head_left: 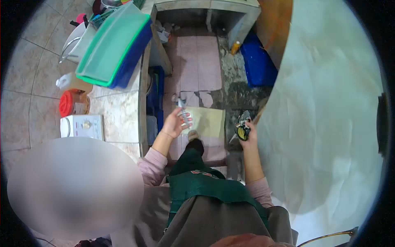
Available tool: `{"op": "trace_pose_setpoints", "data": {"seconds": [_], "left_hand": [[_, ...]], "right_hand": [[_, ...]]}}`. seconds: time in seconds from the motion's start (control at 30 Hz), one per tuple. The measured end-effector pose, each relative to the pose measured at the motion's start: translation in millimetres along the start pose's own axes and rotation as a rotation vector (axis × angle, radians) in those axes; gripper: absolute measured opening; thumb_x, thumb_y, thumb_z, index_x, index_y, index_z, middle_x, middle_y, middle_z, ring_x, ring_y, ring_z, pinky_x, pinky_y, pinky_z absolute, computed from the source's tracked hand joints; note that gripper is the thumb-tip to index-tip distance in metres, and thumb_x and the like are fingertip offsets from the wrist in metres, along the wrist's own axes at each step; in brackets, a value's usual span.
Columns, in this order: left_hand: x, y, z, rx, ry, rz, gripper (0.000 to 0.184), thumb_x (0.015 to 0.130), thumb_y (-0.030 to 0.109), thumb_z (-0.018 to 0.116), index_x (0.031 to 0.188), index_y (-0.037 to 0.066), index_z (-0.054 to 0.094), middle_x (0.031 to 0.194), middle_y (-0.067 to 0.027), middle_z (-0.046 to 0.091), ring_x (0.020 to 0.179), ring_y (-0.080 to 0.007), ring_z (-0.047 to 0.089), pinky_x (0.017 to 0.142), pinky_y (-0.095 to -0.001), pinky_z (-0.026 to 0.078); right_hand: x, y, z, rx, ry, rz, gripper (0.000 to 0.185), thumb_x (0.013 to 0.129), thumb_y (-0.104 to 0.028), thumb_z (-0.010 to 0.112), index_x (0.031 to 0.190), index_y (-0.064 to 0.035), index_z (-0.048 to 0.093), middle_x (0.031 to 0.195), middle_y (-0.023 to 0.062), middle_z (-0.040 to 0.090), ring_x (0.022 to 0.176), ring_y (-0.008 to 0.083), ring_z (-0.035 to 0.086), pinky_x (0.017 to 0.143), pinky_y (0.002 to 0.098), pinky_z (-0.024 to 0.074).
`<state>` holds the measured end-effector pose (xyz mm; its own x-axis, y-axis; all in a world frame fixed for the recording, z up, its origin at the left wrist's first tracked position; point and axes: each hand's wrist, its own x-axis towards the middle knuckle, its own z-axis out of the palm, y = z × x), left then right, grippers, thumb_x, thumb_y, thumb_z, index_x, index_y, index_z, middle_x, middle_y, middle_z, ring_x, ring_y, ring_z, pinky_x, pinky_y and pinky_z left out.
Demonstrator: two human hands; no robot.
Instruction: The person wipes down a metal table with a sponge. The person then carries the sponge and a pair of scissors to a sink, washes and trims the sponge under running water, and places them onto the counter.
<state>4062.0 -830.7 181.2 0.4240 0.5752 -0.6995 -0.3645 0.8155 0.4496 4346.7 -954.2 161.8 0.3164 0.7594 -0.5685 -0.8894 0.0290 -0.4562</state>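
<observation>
Over the tiled floor, my left hand (176, 124) holds a silver metal tool (181, 103) with a wider head and a slim handle; its shape resembles a wrench, but blur hides the exact kind. The handle runs past my partly spread fingers. Out to the right, my right hand (250, 133) is closed around a small black, shiny item with a yellow-green patch (242, 131), perhaps a packet; I cannot make out its kind. The two hands are well apart, and both held things are above the floor.
A tiled counter (117, 103) on the left carries a green tray (113, 45), a red-lidded jar (68, 103), a jug (74, 82) and a white scale-like device (84, 126). A blue bin (259, 59) stands right, near a pale wall (325, 103). Yellowish paper (210, 122) lies on the floor.
</observation>
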Motion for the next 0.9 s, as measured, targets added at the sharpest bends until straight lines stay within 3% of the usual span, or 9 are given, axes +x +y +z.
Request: {"op": "trace_pose_setpoints", "data": {"seconds": [0.07,0.33,0.5,0.53,0.6,0.77,0.83,0.9], "left_hand": [[24,27,33,0.028,-0.054,-0.018,0.03,0.089,0.032,0.04,0.11,0.011,0.045,0.094,-0.0081,0.051,0.085,-0.0231,0.053,0.078,-0.0417,0.046],[126,103,131,0.056,-0.125,-0.021,0.027,0.09,0.032,0.037,0.107,0.012,0.045,0.096,-0.0088,0.053,0.084,-0.0208,0.054,0.076,-0.0385,0.046],[195,166,164,0.01,-0.125,-0.041,0.028,0.091,0.034,0.035,0.107,0.013,0.045,0.094,-0.0074,0.054,0.083,-0.0204,0.054,0.074,-0.0385,0.047],[200,178,166,-0.002,-0.101,-0.024,0.027,0.091,0.033,0.036,0.107,0.013,0.045,0.094,-0.0074,0.055,0.083,-0.0205,0.054,0.074,-0.0384,0.047],[217,226,185,0.001,-0.057,0.078,0.026,0.09,0.033,0.038,0.107,0.014,0.045,0.093,-0.0072,0.055,0.084,-0.021,0.055,0.074,-0.0387,0.047],[262,301,186,-0.145,0.033,0.232,0.025,0.09,0.034,0.039,0.103,0.014,0.046,0.093,-0.0063,0.055,0.083,-0.0208,0.055,0.073,-0.0397,0.048],[279,333,190,-0.208,0.043,0.252,0.023,0.088,0.03,0.041,0.107,0.017,0.041,0.093,-0.0062,0.054,0.08,-0.0201,0.055,0.066,-0.0364,0.047],[304,369,198,-0.228,0.022,0.276,0.021,0.088,0.031,0.041,0.104,0.017,0.043,0.093,-0.0058,0.054,0.08,-0.0199,0.054,0.067,-0.0365,0.046]], "right_hand": [[36,-7,16,-0.027,-0.046,0.013,0.031,0.075,-0.004,0.05,0.106,-0.0038,0.051,0.093,0.0109,0.059,0.08,0.0225,0.059,0.072,0.0323,0.0489],[146,-48,115,0.153,0.025,0.054,0.033,0.074,0.0,0.05,0.107,-0.0042,0.05,0.094,0.0116,0.057,0.079,0.0238,0.057,0.069,0.033,0.049],[261,-71,170,0.19,-0.03,0.01,0.018,0.074,-0.003,0.051,0.092,-0.0055,0.054,0.082,0.0088,0.058,0.072,0.0227,0.058,0.067,0.0332,0.0493],[289,-76,193,0.15,0.098,0.096,0.013,0.074,-0.004,0.052,0.087,-0.0051,0.054,0.078,0.0082,0.058,0.069,0.0232,0.058,0.066,0.0342,0.0494],[347,-85,248,0.069,-0.054,0.088,0.014,0.073,-0.006,0.054,0.086,-0.0033,0.053,0.079,0.0096,0.058,0.07,0.0234,0.058,0.065,0.0353,0.0497],[485,-111,355,-0.03,-0.157,0.117,0.016,0.071,-0.007,0.055,0.087,-0.0029,0.054,0.078,0.0102,0.059,0.07,0.025,0.058,0.064,0.0365,0.0497],[542,-124,401,0.009,-0.235,0.052,0.014,0.072,-0.008,0.053,0.086,-0.0036,0.055,0.076,0.0091,0.059,0.068,0.024,0.058,0.063,0.0359,0.0494],[594,-140,453,0.015,-0.156,-0.004,0.012,0.075,-0.011,0.051,0.085,-0.0051,0.056,0.075,0.0084,0.059,0.066,0.0228,0.057,0.06,0.0356,0.0484]]}}
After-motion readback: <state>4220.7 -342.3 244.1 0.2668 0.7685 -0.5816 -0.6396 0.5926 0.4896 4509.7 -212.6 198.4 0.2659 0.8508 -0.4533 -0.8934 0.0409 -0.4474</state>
